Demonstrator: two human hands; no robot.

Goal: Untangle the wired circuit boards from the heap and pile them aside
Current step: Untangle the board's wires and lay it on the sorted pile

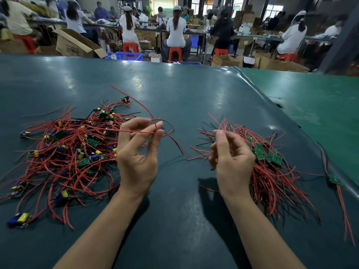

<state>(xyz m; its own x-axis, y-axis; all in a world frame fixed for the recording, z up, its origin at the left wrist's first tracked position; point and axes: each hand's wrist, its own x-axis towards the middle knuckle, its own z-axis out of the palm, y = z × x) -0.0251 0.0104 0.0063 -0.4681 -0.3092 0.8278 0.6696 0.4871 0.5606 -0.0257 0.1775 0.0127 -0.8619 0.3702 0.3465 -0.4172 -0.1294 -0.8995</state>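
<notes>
While the left hand (137, 152) is raised over the dark green mat (174, 90), its thumb and fingers pinch a red wire (136, 131) that runs leftward into the heap (70, 150) — a loose tangle of red and black leads with small green circuit boards and yellow and blue parts, spread across the left of the mat. A small blue part shows just beyond the left fingertips, though whether it hangs from the pinched wire I cannot tell. Another red strand arcs up and away from the same pinch toward the far side. The right hand (231, 162) hovers with its fingers loosely curled and holds nothing that shows; it stands in front of the sorted pile (272, 171), hiding that pile's near left edge. In that pile the boards lie bunched together with their leads fanning toward the person. A stray board with wires (335, 180) lies at the mat's raised right edge, apart from both. Behind the table, people sit at benches on orange stools (174, 53) among cardboard boxes (75, 43) and blue crates (129, 56).
</notes>
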